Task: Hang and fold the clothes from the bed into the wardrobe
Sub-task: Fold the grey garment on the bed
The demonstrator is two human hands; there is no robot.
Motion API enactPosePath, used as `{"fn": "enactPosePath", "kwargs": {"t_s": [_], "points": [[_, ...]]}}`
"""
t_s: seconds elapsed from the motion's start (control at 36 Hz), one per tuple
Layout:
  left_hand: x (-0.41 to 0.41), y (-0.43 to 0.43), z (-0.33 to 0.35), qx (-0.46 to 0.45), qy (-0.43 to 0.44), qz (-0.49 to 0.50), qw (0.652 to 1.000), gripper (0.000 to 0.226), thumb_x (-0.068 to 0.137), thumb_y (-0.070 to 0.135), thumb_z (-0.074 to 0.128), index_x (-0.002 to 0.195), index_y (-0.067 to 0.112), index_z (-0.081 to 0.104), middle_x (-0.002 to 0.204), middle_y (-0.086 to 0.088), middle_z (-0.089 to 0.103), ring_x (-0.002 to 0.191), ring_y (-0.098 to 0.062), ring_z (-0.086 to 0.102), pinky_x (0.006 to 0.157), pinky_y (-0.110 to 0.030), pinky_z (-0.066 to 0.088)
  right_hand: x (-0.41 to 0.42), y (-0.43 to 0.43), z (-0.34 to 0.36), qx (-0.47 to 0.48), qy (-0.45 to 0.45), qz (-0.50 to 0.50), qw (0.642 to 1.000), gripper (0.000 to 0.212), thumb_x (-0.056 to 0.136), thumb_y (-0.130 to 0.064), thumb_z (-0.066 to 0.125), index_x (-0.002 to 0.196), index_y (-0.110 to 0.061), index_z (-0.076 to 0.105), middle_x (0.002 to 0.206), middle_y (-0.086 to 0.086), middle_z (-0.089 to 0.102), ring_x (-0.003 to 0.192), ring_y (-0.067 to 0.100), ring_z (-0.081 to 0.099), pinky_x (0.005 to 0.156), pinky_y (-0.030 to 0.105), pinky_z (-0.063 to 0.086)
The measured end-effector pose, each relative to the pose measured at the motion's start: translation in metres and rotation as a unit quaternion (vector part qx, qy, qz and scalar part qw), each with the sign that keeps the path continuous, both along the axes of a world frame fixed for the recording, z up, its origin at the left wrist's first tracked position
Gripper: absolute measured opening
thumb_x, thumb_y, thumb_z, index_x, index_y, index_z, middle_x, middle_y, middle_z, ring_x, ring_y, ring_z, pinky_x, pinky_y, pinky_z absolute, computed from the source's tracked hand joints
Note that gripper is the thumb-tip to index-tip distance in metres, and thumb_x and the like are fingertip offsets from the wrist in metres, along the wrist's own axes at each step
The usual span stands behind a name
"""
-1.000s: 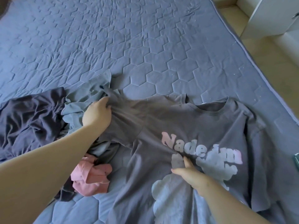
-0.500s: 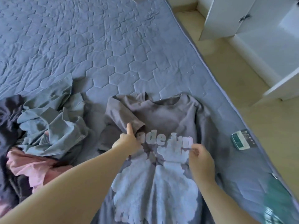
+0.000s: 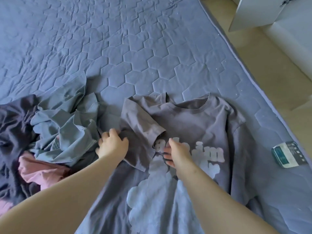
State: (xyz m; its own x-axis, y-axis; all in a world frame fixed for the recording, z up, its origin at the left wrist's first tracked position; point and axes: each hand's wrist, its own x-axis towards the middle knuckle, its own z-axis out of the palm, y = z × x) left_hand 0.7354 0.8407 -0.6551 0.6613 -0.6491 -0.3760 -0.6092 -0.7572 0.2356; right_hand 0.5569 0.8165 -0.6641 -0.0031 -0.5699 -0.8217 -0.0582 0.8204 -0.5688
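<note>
Grey cotton lies under both hands: the left hand [image 3: 112, 146] rests with spread fingers on the folded edge of the T-shirt [image 3: 199, 132], and the right hand [image 3: 175, 153] lies flat and open on the pale printed letters at its chest, pinching nothing. A second ago the left sleeve [image 3: 141, 127] was stretched out to the side in the left hand's grip; half a second ago it was already turned inward, and now it lies across the chest while the hands smooth it. I judge that the first fold of this shirt is made and that the right sleeve, still lying out flat, is the next one.

The T-shirt lies face up on the bed [image 3: 118, 48], with its collar pointing away from the person. To the left of the T-shirt is a pile of unfolded clothes [image 3: 64, 129], grey-blue, dark and pink, so much work remains. To the right of the T-shirt, near the bed's edge, lies a small packet [image 3: 289, 154].

Beyond that edge stands the white wardrobe [image 3: 256, 12]; what is inside it cannot be seen from here.
</note>
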Motion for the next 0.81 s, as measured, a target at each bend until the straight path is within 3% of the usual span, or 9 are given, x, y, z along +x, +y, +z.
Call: {"fn": "enactPosePath", "kwargs": {"t_s": [0.11,0.22,0.31,0.42,0.53,0.61,0.67,0.75,0.81], "points": [[0.021,0.001,-0.004,-0.038,0.146,0.047,0.987,0.054,0.092,0.04,0.053,0.133,0.008,0.04,0.129,-0.013,0.052,0.115,-0.03,0.051,0.087,-0.03,0.038,0.031,-0.016,-0.008,0.07,-0.064,-0.065,0.993,0.039,0.088,-0.046,0.056,0.112,-0.014,0.057,0.112,0.006,0.062,0.098,0.022,0.062,0.053,0.028,0.045],[0.039,0.006,0.0,-0.028,0.284,0.087,0.954,0.051,0.09,0.049,0.052,0.123,0.01,0.057,0.121,-0.007,0.06,0.114,-0.024,0.055,0.1,-0.029,0.039,0.048,-0.027,-0.005,0.058,-0.083,-0.093,0.99,0.036,0.084,-0.032,0.067,0.114,-0.013,0.057,0.117,0.009,0.06,0.1,0.025,0.058,0.063,0.03,0.048],[0.048,0.016,0.008,0.01,0.359,0.063,0.931,0.03,0.085,0.037,0.065,0.103,0.014,0.068,0.103,-0.005,0.069,0.099,-0.024,0.064,0.096,-0.037,0.048,0.055,-0.04,0.008,-0.08,-0.036,-0.104,0.991,0.019,0.09,-0.018,0.06,0.108,-0.013,0.06,0.112,0.01,0.062,0.096,0.025,0.058,0.078,0.032,0.046],[0.054,0.022,0.009,-0.042,0.377,0.066,0.923,0.013,0.084,0.02,0.07,0.093,0.011,0.067,0.085,-0.005,0.069,0.079,-0.02,0.064,0.076,-0.027,0.053,0.053,-0.052,0.03,-0.285,0.06,-0.068,0.954,0.005,0.093,-0.016,0.052,0.096,-0.02,0.05,0.086,-0.012,0.055,0.084,0.012,0.053,0.079,0.025,0.039],[0.044,0.018,0.004,-0.061,0.337,0.078,0.936,0.017,0.084,0.024,0.069,0.092,0.016,0.055,0.079,0.005,0.06,0.068,-0.008,0.055,0.052,-0.01,0.043,0.05,-0.045,0.02,-0.218,0.119,-0.019,0.968,0.017,0.096,-0.018,0.045,0.112,-0.015,0.045,0.097,-0.004,0.052,0.09,0.021,0.051,0.08,0.032,0.04],[0.032,0.018,0.002,-0.003,0.283,0.069,0.957,0.043,0.087,0.032,0.064,0.12,0.012,0.045,0.109,-0.005,0.06,0.091,-0.019,0.057,0.075,-0.022,0.046,0.045,-0.03,0.003,-0.073,0.081,-0.019,0.994,0.043,0.093,-0.019,0.052,0.132,-0.012,0.036,0.122,0.014,0.052,0.105,0.034,0.055,0.093,0.047,0.046],[0.029,0.022,0.0,0.045,0.137,-0.02,0.989,0.064,0.088,0.037,0.06,0.137,0.011,0.028,0.132,-0.011,0.048,0.117,-0.029,0.049,0.094,-0.033,0.041,0.036,-0.019,-0.005,-0.053,0.109,-0.002,0.993,0.05,0.092,-0.018,0.053,0.138,-0.013,0.034,0.128,0.014,0.049,0.108,0.032,0.055,0.095,0.044,0.045],[0.016,0.03,-0.002,0.034,-0.07,-0.164,0.983,0.074,0.088,0.036,0.054,0.146,0.025,0.009,0.149,-0.006,0.02,0.135,-0.031,0.027,0.102,-0.044,0.032,0.01,-0.003,-0.006,-0.106,0.197,0.009,0.975,0.033,0.092,-0.015,0.048,0.124,-0.01,0.046,0.113,0.01,0.055,0.092,0.025,0.048,0.077,0.031,0.037],[0.0,0.03,-0.006,0.009,-0.121,-0.268,0.956,0.073,0.088,0.032,0.051,0.147,0.029,0.009,0.153,-0.002,0.011,0.141,-0.026,0.012,0.109,-0.044,0.022,-0.013,0.007,-0.005,-0.126,0.249,0.002,0.96,0.028,0.092,-0.012,0.047,0.119,-0.008,0.05,0.104,0.006,0.054,0.086,0.023,0.044,0.073,0.029,0.031]]}}
